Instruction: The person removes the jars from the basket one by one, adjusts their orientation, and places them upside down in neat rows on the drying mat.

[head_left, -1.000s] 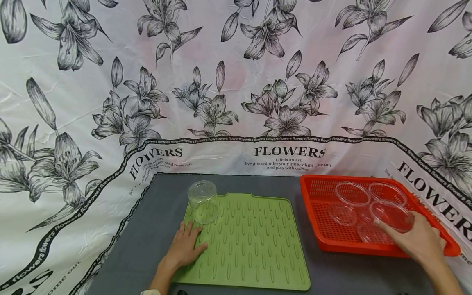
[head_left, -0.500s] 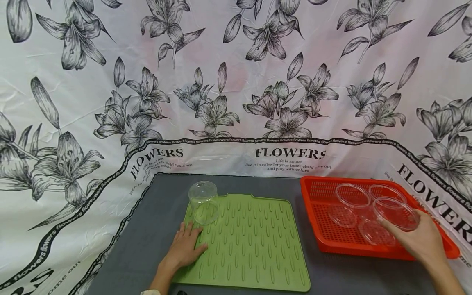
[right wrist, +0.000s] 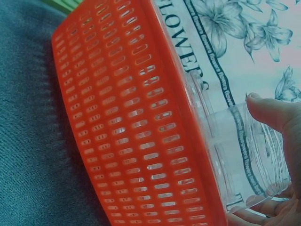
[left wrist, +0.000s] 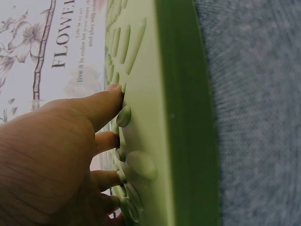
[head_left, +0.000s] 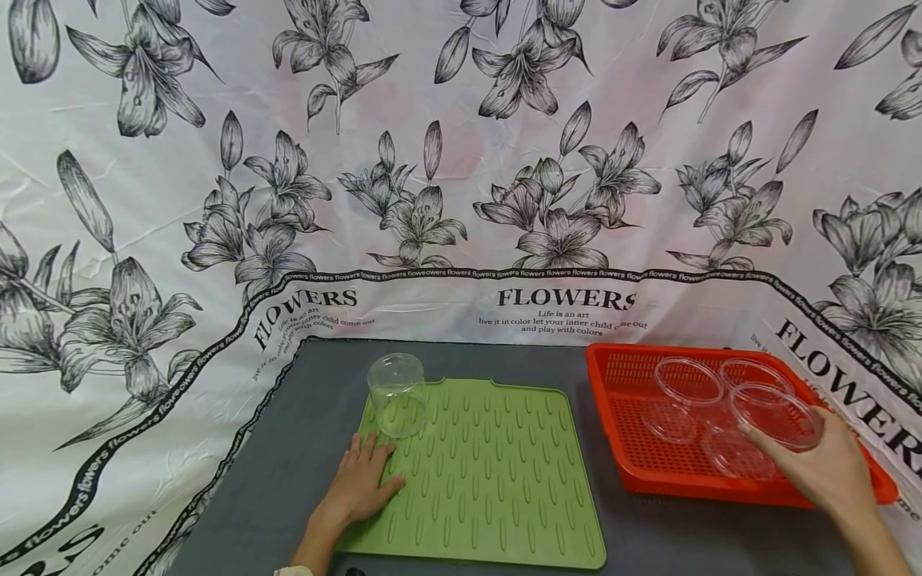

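Note:
In the head view, my right hand (head_left: 828,464) grips a clear plastic jar (head_left: 774,422) near its wide rim, at the right side of the red basket (head_left: 623,448). The right wrist view shows the thumb on one side of this jar (right wrist: 249,155) and fingers on the other, beyond the basket wall. Two similar clear jars, a left one (head_left: 684,392) and a back one (head_left: 759,378), stand in the basket. My left hand (head_left: 363,480) rests with spread fingers on the left edge of the green ridged mat (head_left: 490,480). Another clear jar (head_left: 399,396) stands at the mat's back left corner.
A dark grey cloth (head_left: 266,480) covers the table under the mat and basket. Behind and at both sides hangs a white flower-printed curtain (head_left: 432,312). A strip of grey cloth lies between mat and basket.
My right hand has shifted slightly right with the jar, mostly in the first half second. My left hand, the mat and the jar on it stay in place.

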A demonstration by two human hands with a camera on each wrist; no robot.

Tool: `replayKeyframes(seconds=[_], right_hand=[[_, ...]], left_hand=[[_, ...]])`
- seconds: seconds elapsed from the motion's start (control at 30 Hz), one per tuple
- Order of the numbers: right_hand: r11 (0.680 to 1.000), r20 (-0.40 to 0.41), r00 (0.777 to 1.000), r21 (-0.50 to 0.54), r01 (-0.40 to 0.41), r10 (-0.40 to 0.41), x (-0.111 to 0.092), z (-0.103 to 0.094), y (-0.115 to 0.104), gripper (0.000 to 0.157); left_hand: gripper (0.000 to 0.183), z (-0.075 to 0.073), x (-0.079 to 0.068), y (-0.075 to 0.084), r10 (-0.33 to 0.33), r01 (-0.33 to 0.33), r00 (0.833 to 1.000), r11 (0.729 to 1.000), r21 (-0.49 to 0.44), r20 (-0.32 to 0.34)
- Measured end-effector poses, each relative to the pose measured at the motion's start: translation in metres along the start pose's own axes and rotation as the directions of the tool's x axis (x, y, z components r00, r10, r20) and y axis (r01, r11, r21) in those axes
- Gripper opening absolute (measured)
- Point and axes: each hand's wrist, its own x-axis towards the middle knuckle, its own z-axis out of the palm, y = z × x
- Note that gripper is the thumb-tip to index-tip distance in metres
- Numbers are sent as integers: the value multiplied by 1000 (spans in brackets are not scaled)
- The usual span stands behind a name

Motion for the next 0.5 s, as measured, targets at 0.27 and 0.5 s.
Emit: replayKeyframes(seconds=[0.27, 0.5], right_hand=[[1000, -19, 1000, 19, 16, -16, -3, -2, -1, 121], [998, -31, 998, 29, 55, -54, -4, -6, -3, 118]], left_hand=[[61, 0, 1, 0, -4, 4, 1000, 1000, 11, 6], [61, -1, 1, 0, -10, 10, 1000, 1000, 11, 12]])
